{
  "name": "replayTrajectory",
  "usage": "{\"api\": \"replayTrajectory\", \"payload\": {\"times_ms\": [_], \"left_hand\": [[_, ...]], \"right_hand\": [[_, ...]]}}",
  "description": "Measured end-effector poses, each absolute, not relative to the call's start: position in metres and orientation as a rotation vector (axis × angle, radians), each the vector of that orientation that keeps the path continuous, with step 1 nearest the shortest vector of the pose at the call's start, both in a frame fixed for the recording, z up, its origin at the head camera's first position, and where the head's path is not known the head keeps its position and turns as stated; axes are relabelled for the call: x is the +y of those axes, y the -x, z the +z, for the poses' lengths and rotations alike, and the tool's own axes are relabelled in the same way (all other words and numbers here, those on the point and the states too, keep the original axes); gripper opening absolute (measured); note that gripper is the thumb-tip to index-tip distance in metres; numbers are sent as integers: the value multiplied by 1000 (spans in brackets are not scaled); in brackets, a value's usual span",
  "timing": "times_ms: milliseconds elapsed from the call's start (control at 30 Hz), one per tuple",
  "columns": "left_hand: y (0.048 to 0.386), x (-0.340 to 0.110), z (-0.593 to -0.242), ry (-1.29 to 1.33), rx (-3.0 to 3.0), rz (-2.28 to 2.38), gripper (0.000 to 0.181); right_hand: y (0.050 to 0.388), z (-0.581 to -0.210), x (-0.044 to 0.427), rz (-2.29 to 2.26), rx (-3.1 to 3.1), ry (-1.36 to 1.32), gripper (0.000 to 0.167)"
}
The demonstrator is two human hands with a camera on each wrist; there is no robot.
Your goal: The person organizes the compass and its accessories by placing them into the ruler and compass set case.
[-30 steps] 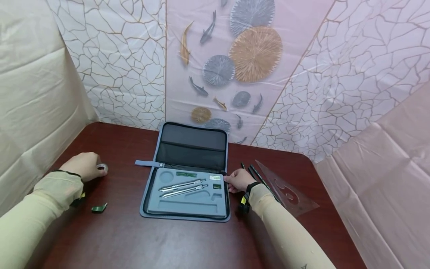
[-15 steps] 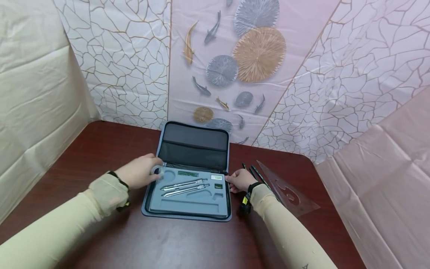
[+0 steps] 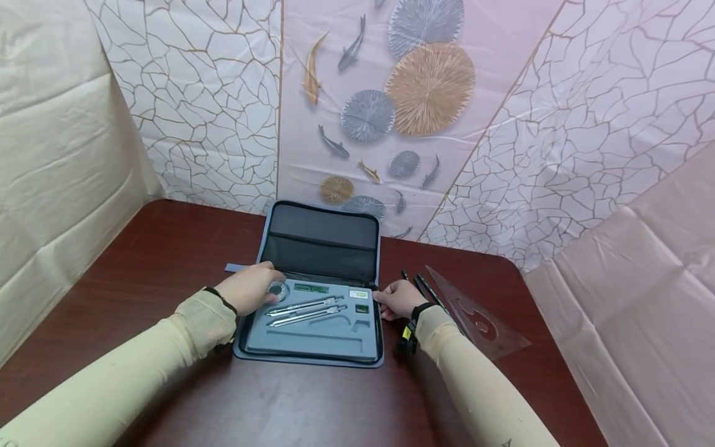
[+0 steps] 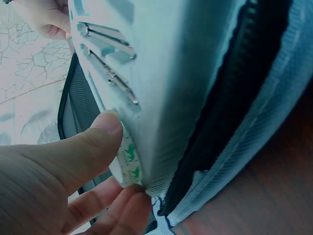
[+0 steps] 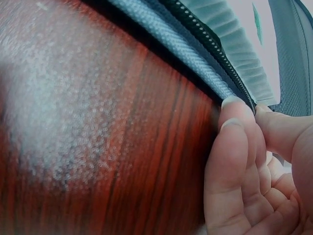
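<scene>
The left arm reaches from the lower left corner of the head view, slanting up and inward over the worktop, so that the left hand lies across the upper left corner of the blue case. Its thumb and fingers pinch a tape roll with green print along its side, thumb on one side and fingers on the other. The roll is at the round recess of the grey-blue tray; whether it is fully seated, I cannot tell. The right arm comes in from the lower right, angled up and inward, and the right hand grips the case's right edge near the fold, thumb on the zip side, fingertips against the outer edge. Two metal compasses lie slantwise in the tray, between the hands
</scene>
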State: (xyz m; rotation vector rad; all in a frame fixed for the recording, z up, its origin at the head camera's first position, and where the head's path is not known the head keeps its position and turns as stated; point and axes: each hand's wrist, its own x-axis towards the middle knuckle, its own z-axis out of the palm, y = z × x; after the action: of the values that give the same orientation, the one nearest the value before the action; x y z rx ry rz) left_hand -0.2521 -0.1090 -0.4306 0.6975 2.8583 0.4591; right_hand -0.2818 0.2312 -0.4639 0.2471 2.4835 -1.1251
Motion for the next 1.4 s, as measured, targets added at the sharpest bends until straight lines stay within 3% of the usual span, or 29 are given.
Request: {"api": "replayTrajectory", "payload": {"times_ms": [900, 1400], "left_hand": [[269, -100, -435, -707, 2842, 387, 34], [255, -98, -431, -762, 2878, 322, 29]], "right_hand": [[285, -467, 232, -1101, 2480, -227, 30], [283, -463, 231, -1089, 2487, -213, 31]]}}
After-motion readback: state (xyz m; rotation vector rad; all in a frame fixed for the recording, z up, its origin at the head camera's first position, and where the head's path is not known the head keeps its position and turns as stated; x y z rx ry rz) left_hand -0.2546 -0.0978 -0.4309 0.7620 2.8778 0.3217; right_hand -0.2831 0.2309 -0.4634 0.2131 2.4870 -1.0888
